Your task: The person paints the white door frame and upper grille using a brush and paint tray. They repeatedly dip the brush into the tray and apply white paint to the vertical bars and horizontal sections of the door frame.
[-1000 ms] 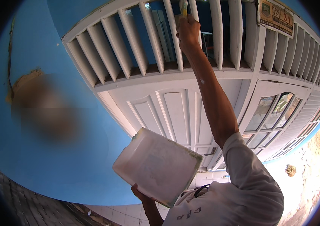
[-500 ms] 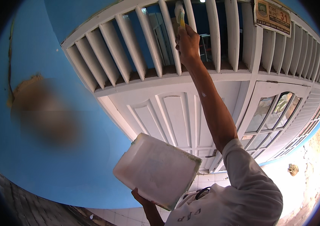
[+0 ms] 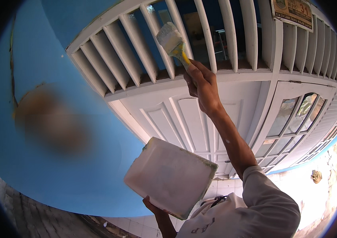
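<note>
My right hand [image 3: 204, 81] grips a paintbrush [image 3: 179, 49] by its yellow handle, with whitish paint on its bristles. The brush is raised in front of the white vertical slats [image 3: 148, 43] of the vent above a door; I cannot tell whether the bristles touch one. Low in the view, my left hand [image 3: 152, 207] holds the edge of a white paint tray [image 3: 172, 176], its thumb over the rim and the other fingers hidden beneath. The tray is tilted, its inside coated white, with greenish stains along the rim.
Below the slats is a white panelled door [image 3: 188, 119]. A white-framed window [image 3: 291, 115] stands to its right, and a printed plate [image 3: 293, 14] is fixed above. The blue wall [image 3: 97, 170] fills the left side. Pale floor tiles [image 3: 224, 184] show below.
My right hand has come down and the brush has swung leftward, away from the upper part of a slat. My left hand still holds the tray, which sits slightly further right in view.
</note>
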Action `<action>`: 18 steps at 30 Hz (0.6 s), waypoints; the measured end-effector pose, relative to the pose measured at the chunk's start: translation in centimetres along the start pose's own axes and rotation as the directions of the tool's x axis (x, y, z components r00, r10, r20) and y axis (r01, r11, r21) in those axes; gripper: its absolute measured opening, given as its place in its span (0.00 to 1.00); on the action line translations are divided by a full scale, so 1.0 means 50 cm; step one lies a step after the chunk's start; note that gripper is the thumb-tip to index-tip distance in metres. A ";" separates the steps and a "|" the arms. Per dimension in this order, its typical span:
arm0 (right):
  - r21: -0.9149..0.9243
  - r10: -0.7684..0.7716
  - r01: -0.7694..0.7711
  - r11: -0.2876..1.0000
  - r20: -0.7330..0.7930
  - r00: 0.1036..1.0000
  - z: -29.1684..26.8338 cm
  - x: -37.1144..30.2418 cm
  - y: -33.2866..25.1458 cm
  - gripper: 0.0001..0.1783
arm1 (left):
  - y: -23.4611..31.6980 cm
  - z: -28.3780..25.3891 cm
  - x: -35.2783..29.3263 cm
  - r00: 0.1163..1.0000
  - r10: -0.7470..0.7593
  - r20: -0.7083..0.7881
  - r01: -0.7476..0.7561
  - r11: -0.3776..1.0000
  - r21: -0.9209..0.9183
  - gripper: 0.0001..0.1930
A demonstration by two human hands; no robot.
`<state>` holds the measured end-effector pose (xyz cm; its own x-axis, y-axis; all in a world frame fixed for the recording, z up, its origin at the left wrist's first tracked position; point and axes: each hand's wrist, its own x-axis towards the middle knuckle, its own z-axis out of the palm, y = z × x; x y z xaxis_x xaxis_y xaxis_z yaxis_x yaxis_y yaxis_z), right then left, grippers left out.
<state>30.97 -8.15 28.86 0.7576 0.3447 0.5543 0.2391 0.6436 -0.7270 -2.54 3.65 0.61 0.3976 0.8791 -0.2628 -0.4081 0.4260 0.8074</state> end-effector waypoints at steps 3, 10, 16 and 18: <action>-0.010 0.007 -0.006 1.000 0.079 0.997 0.000 -0.052 0.007 0.24 | -0.011 -0.043 0.022 0.999 0.029 0.038 -0.029 1.000 0.000 0.34; -0.697 0.111 0.533 0.479 0.651 0.751 -0.045 -0.163 0.040 0.15 | -0.014 0.014 0.016 0.995 -0.081 -0.055 0.081 0.997 0.014 0.37; -0.543 0.354 0.838 0.059 0.796 0.491 -0.016 -0.263 0.154 0.14 | -0.037 0.012 0.021 0.999 -0.052 0.003 0.053 0.997 -0.059 0.37; -0.527 0.386 0.849 0.035 0.791 0.475 -0.015 -0.292 0.190 0.16 | -0.038 0.019 0.016 0.998 -0.057 0.001 0.057 0.996 -0.066 0.36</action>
<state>22.63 -7.55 13.54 -0.0285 0.9524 0.3034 0.9718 -0.0447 0.2316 -0.68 3.34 -0.64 0.4213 0.8530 -0.3081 -0.4383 0.4890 0.7542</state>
